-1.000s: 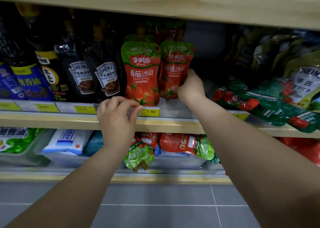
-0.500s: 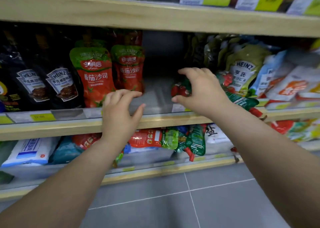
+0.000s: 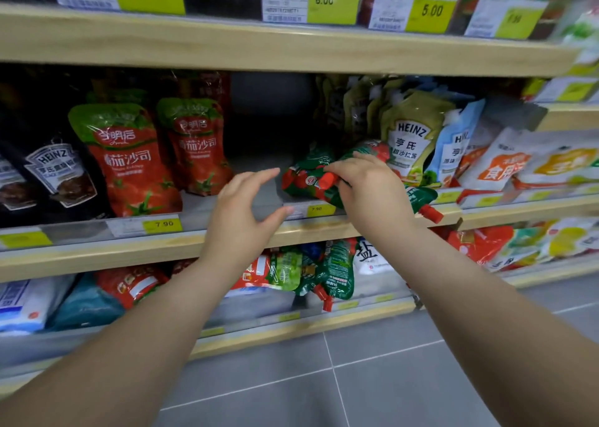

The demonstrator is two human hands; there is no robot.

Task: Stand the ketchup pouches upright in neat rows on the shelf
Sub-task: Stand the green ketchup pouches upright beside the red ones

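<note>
Picking up a toppled ketchup pouch
My right hand grips a fallen ketchup pouch at 3 o'clock of two upright pouches; left hand spread, empty, ready to steady it.

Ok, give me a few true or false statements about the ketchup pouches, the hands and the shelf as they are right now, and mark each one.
1. Two red ketchup pouches stand upright on the left part of the middle shelf. True.
2. The right hand rests on a fallen ketchup pouch lying on its side. True.
3. The left hand grips an upright pouch. False: it is open and holds nothing, in front of the empty gap on the shelf.
4. The price tag below the front upright pouch reads 5.00. False: it reads 7.90.
5. Black Heinz pouches stand to the left of the upright ketchup pouches. True.
</note>
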